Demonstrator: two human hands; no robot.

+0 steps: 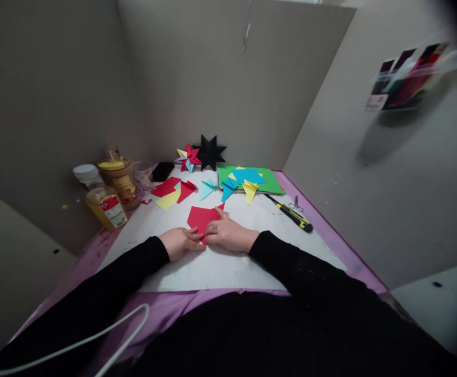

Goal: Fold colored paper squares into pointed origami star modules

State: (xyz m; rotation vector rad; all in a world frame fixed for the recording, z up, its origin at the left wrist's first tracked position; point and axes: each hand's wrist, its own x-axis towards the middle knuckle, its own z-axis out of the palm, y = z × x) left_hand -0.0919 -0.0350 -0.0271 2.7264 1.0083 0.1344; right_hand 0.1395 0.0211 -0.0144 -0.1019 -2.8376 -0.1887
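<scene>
A red sheet of paper [202, 217] with angled, folded edges lies on the white board [228, 275]. My left hand [180, 243] rests at its lower left edge, fingers stretched out over the paper's lower corner. My right hand [225, 231], with a ring on one finger, presses on the paper's right side, its fingers spread. Both hands' fingertips come near each other at the bottom corner. Behind the paper stand folded pieces: light blue [208, 189], blue [228, 189], yellow [249, 191] and red [186, 191].
A yellow-black cutter [295, 215] and small scissors [296, 204] lie right. Coloured sheets [273, 181], a black star [209, 152], a multicoloured star [189, 158] and a phone [163, 171] are behind. Bottles and jars [112, 207] stand left. A white cable [134, 319] crosses in front.
</scene>
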